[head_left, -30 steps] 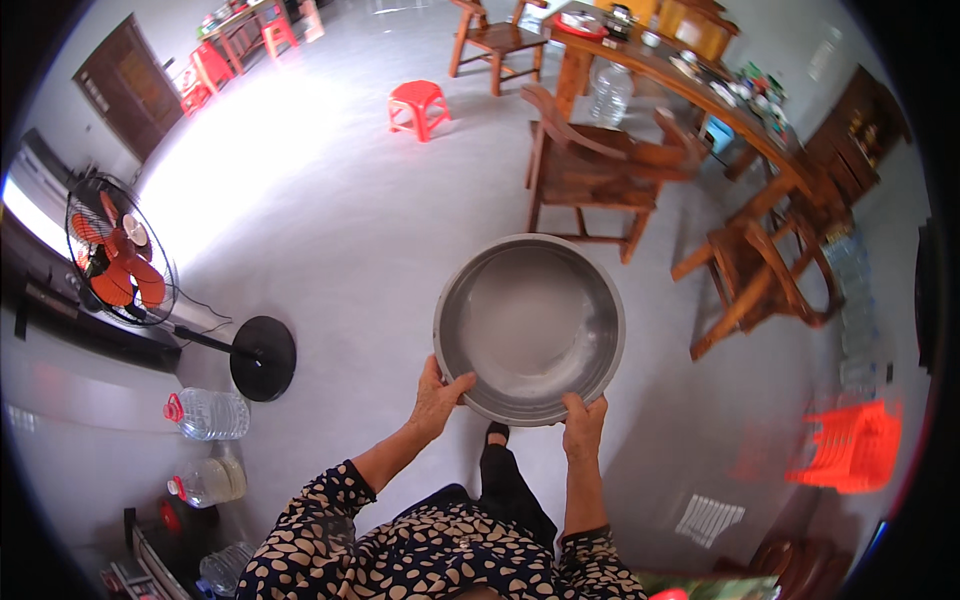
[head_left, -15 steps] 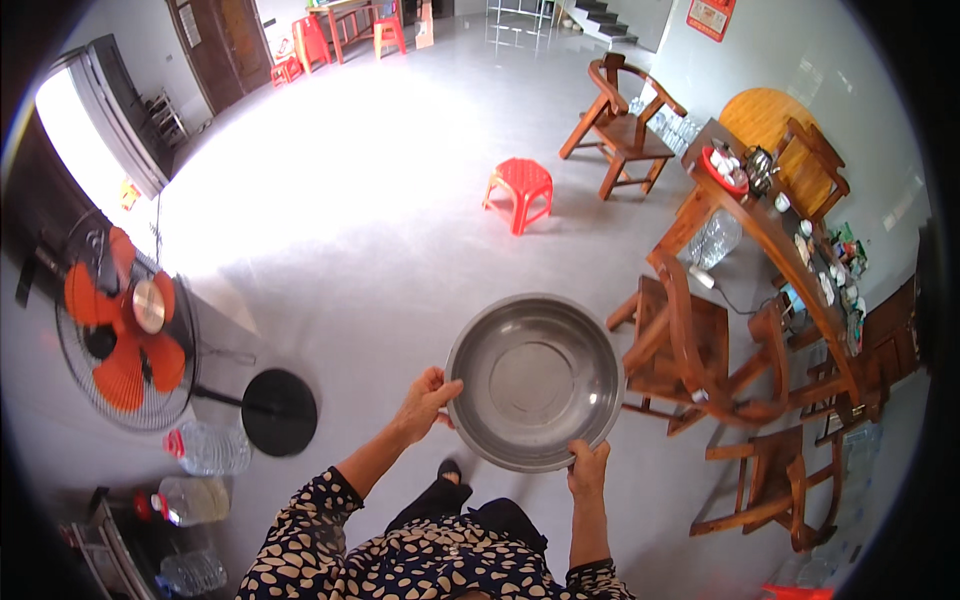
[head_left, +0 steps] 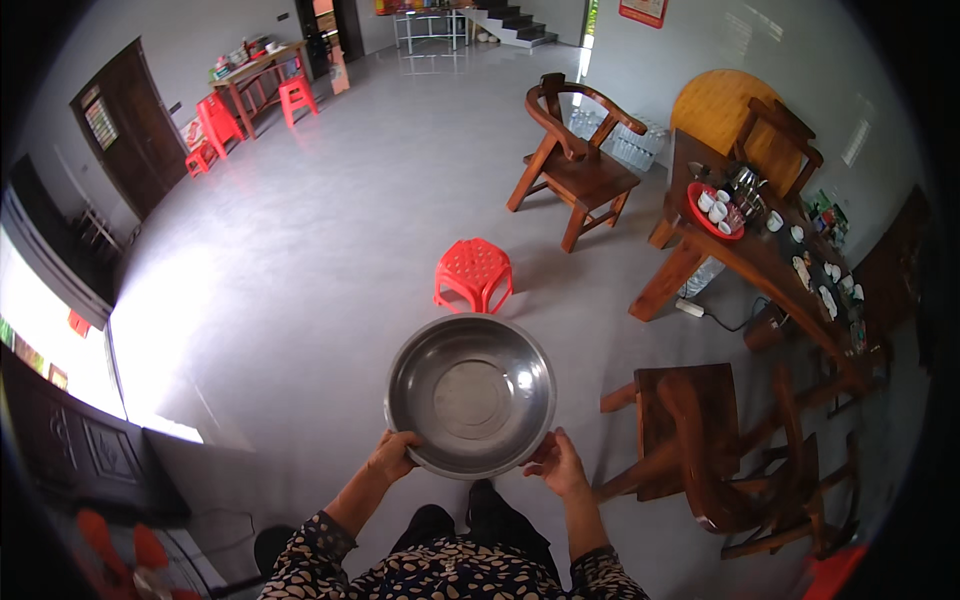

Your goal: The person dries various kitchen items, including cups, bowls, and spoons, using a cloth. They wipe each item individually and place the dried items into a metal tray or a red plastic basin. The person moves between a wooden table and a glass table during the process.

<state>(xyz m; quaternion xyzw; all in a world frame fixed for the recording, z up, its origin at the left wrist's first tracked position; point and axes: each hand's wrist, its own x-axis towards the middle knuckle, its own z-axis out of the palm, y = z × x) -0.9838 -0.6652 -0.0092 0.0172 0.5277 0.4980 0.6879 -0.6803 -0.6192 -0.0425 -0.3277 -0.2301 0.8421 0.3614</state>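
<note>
- Silvery metal gleams in the basin (head_left: pixel 470 400) before the person's body, its rim clamped by the left hand (head_left: pixel 393 455); the right hand (head_left: pixel 562 466) is at the near right edge, its closure impossible to tell.
- The step appears to be carrying; moving calls for level, two-sided support.
- Beyond sits a red stool (head_left: pixel 474 264); a red wall poster (head_left: pixel 643 11) bears print too small to read.

This looks like a home, with wooden armchairs (head_left: pixel 580 178), teacups (head_left: pixel 717 212) and a staircase (head_left: pixel 508 22).
</note>
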